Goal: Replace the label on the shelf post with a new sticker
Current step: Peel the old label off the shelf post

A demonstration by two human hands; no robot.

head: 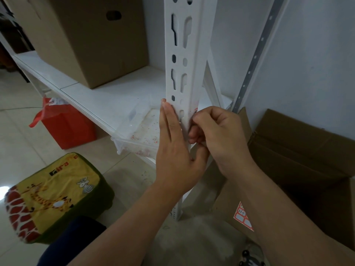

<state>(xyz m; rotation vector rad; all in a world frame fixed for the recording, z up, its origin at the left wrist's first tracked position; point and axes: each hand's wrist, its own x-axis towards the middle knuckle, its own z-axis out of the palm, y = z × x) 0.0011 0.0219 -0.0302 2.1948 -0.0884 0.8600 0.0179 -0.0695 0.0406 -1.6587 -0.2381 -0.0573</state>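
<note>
A white slotted shelf post (182, 54) rises through the middle of the view. My left hand (175, 148) lies flat against its left face with straight fingers, thumb hooked round the front edge. My right hand (215, 135) has its fingers curled at the post's right face, fingertips picking at a red-and-white label (195, 111) of which only a corner shows. A sheet of red-bordered stickers (243, 217) lies on a cardboard flap at the lower right.
A clear plastic tray (134, 135) with red scraps sits on the white shelf (96, 93) behind the post. A big cardboard box (86, 35) stands on the shelf. On the floor are a red bag (67, 125), a giraffe-print stool (55, 194) and an open carton (299, 150).
</note>
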